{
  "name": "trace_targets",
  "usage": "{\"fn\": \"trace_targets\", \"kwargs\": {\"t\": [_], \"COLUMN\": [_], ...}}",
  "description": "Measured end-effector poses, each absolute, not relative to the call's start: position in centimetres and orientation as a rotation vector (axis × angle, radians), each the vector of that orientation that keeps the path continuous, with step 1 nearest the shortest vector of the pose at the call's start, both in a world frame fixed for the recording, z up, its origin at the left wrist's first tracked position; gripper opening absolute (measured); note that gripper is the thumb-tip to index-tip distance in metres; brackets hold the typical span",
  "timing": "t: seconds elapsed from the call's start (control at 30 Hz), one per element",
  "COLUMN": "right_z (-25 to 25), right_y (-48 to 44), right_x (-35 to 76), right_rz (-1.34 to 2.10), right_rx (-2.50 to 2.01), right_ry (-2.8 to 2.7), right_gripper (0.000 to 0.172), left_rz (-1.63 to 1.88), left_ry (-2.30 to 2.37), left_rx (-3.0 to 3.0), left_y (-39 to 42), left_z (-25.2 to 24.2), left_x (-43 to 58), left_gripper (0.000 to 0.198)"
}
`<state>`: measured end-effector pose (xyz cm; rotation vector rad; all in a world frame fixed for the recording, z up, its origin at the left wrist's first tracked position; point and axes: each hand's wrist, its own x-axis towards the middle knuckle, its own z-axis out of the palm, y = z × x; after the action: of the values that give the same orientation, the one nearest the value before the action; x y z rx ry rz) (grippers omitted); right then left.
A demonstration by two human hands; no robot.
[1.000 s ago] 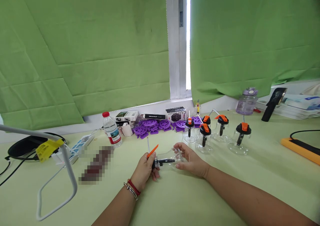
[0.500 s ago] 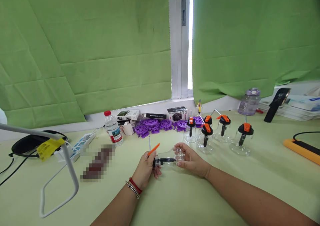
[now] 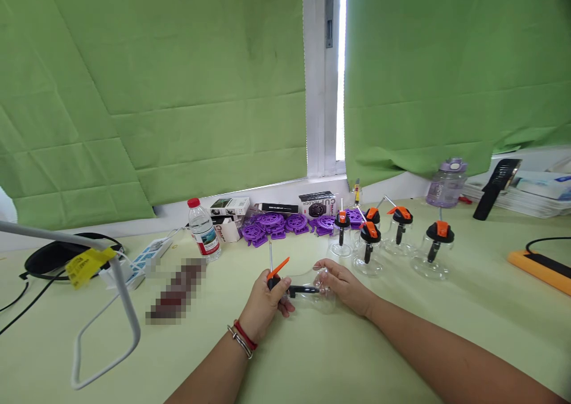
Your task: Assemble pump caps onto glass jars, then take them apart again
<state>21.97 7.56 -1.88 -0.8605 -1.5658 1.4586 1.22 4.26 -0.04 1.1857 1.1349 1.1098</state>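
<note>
A clear glass bottle (image 3: 307,287) is held on its side just above the desk (image 3: 321,356). Its black cap (image 3: 273,282), with an orange lever (image 3: 280,267) and a thin metal tube (image 3: 270,251), is gripped by the left hand (image 3: 264,304); its body is gripped by the right hand (image 3: 344,285).

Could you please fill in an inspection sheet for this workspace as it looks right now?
Surface: pale green table, smooth.
Job's things: clear bottle lying sideways, black-and-orange pump top at its neck; similar topped bottles stand upright behind.
Clutter: water bottle, purple plastic parts, small boxes, purple drinking bottle, paper stack, white wire frame.
Grippers: left hand grips the pump top; right hand holds the clear bottle's base end.
Cables: power strip; black cable far left; another black cable at right.
Surroundings: green curtains, white window frame between them.
</note>
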Motion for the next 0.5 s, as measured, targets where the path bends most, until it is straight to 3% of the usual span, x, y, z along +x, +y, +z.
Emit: {"fn": "trace_targets", "kwargs": {"t": [0.37, 0.5], "right_z": [-1.96, -2.37], "right_y": [7.39, 7.35], "right_x": [22.02, 22.22], "right_rz": [1.351, 1.312], "right_rx": [-0.926, -0.788], "right_ry": [-1.636, -1.755], "right_gripper": [0.055, 0.078], "left_rz": [1.137, 1.162], "left_ry": [1.109, 1.153], "left_rx": [1.231, 1.180], "left_y": [4.38, 4.76], "left_z": [-0.07, -0.16], "left_x": [0.72, 0.33], "left_gripper": [0.038, 0.037]}}
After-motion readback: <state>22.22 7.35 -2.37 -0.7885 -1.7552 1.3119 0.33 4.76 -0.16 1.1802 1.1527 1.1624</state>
